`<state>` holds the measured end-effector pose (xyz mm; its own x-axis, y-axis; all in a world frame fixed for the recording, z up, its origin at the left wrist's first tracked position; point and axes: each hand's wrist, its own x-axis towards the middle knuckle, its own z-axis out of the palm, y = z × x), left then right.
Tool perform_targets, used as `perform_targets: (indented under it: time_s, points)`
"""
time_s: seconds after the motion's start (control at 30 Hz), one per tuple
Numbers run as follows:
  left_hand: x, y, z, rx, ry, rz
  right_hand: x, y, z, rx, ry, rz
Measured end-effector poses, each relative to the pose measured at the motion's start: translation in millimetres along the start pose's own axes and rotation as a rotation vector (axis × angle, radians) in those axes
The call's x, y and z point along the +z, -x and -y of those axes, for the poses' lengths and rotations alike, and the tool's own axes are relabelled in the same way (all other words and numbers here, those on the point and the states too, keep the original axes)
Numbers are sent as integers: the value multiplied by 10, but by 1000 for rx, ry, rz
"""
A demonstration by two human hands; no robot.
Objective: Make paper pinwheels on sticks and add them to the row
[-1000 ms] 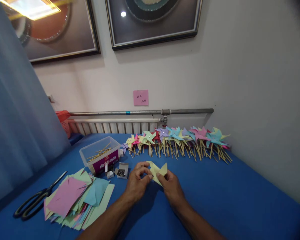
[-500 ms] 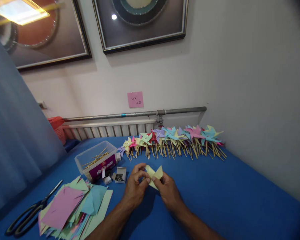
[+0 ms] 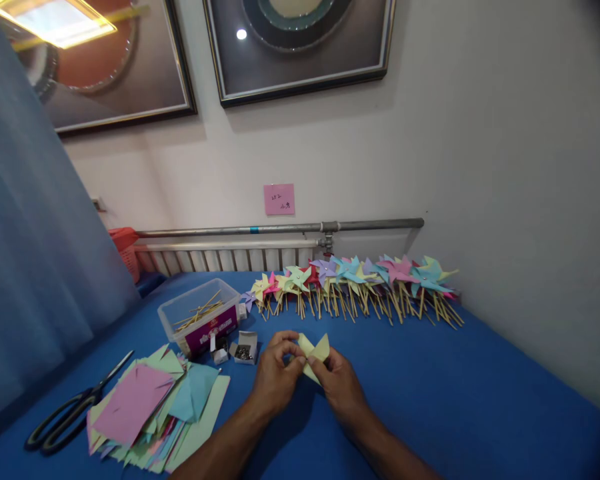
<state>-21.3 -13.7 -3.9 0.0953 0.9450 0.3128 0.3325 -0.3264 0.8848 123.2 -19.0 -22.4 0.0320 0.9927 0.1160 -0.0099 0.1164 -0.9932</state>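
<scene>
A pale yellow paper pinwheel [image 3: 321, 349], partly folded, is held between both hands above the blue cloth. My left hand [image 3: 279, 370] is closed on its left side, thumb and fingers pinching near the centre. On the other side my right hand [image 3: 341, 380] pinches it, thumb pressed by the middle. Some of its points stand up; the centre is partly hidden by the fingers. Nearest the left hand is a small open box of metal pins [image 3: 244, 349], with another small box [image 3: 219, 350] beside it.
Finished pinwheels [image 3: 350, 270] on sticks lie in a row at the back. A clear plastic tub [image 3: 180, 300] holds loose sticks. Cut coloured paper [image 3: 135, 403] is piled at the left, next to black-handled scissors [image 3: 75, 407]. A radiator [image 3: 225, 260] and pipe run along the wall.
The whole view has shifted slightly, so things appear a little further right. Both hands keep hold of the yellow paper, with only slight finger movement.
</scene>
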Motion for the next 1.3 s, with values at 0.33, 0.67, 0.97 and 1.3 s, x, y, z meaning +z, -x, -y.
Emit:
perform_targets:
  time_s: [0.33, 0.67, 0.97, 1.3]
  points:
    - [54, 1, 36, 16, 26, -99, 3, -1, -19, 21, -17, 27]
    - [108, -33, 47, -264, 310, -122, -12, -41, -129, -9, -71, 61]
    - [30, -27, -56, -370, 490, 17, -19, -4, -24, 7, -66, 69]
    - [79, -16, -16, -413, 540, -29, -29, -35, -54, -2, -64, 63]
